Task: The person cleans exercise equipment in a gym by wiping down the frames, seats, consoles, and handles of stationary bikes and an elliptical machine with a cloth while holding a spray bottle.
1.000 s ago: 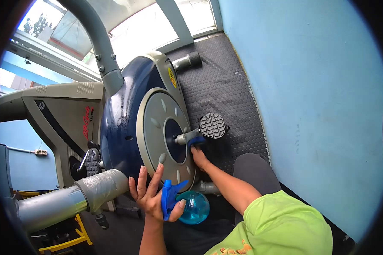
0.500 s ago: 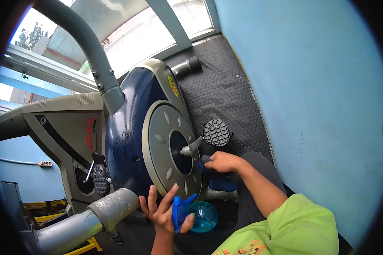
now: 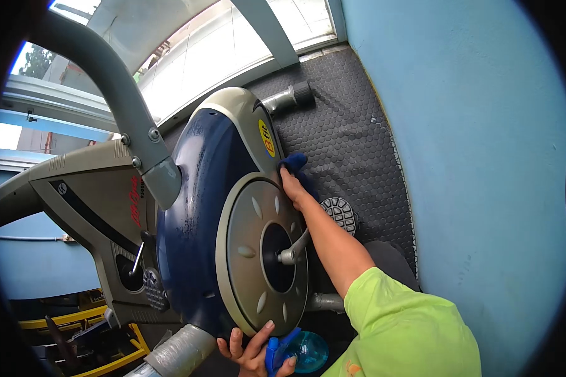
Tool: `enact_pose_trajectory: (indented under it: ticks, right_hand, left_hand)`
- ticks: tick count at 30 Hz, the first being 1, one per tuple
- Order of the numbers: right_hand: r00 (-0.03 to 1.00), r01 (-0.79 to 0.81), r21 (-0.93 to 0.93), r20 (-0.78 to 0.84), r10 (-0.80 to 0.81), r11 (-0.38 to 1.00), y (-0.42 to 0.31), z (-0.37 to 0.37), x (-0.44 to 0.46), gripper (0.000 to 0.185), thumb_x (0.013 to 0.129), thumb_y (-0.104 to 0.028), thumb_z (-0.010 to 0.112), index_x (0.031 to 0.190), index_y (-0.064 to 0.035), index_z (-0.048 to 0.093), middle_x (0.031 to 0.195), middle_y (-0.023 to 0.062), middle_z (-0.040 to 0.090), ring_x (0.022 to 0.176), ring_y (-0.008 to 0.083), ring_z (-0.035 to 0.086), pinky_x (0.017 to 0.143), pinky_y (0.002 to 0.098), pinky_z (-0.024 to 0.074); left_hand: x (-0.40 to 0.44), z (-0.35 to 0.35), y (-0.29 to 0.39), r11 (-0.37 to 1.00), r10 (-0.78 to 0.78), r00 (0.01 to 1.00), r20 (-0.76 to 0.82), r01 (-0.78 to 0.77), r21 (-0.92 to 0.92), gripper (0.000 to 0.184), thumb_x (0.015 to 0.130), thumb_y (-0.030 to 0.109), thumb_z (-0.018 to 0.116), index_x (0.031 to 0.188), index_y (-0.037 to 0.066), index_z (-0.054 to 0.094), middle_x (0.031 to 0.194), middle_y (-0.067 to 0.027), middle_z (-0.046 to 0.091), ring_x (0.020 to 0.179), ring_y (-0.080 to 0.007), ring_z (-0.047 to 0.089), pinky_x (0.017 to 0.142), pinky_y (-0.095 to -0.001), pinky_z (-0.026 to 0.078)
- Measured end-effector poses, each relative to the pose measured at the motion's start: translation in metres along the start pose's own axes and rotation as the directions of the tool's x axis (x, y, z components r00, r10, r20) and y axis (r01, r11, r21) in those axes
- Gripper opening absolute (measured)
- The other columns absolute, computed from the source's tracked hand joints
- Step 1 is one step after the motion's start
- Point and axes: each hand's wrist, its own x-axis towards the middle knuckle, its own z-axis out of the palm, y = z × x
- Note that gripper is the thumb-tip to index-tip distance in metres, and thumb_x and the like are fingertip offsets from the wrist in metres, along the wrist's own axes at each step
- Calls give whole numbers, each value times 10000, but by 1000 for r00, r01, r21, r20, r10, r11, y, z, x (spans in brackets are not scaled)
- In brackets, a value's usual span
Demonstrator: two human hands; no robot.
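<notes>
My right hand (image 3: 290, 186) holds a dark blue cloth (image 3: 294, 161) against the far side of the exercise bike's housing (image 3: 198, 157), beside the yellow round sticker. At the bottom of the view, my left hand (image 3: 248, 353) has its fingertips on the lower edge of the round grey crank cover (image 3: 248, 251). A spray bottle (image 3: 310, 353) with a blue trigger head and a clear teal body is held between the thumb and palm of that hand. Its lower part is partly hidden by my shirt. Below my right forearm, the crank arm and a black pedal (image 3: 339, 215) show.
A black textured rubber mat (image 3: 358, 132) runs along the light blue wall (image 3: 465, 138). Another machine's yellow frame (image 3: 75, 322) stands at lower left. Windows (image 3: 201, 50) line the top, and the bike's grey handlebar post (image 3: 107, 81) curves across the upper left.
My right hand has moved up and forward with the cloth, from near the crank to the housing's far side. My left hand and the spray bottle sit lower in view, and the view has shifted.
</notes>
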Motion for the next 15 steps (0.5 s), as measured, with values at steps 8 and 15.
enact_pose_trajectory:
  ticks: [8, 15]
  right_hand:
    - [351, 934, -180, 294, -889, 310, -14, 10, -79, 656, 929, -444, 555, 1451, -78, 400, 1506, 204, 354, 1423, 368, 284, 1171, 433, 220]
    - [126, 947, -320, 410, -903, -13, -73, 35, -159, 736, 914, -302, 599, 1532, -86, 262, 1578, 228, 196, 1459, 413, 192, 1196, 443, 180]
  left_hand:
    - [-25, 10, -2, 986, -63, 997, 36, 56, 155, 544, 828, 590, 457, 638, 93, 572, 1016, -27, 722, 1440, -368, 260, 1189, -534, -10]
    - [-12, 10, -1, 982, -72, 997, -13, 73, 172, 506, 776, 587, 479, 595, 144, 644, 1050, 63, 726, 1403, -310, 333, 1205, -443, 18]
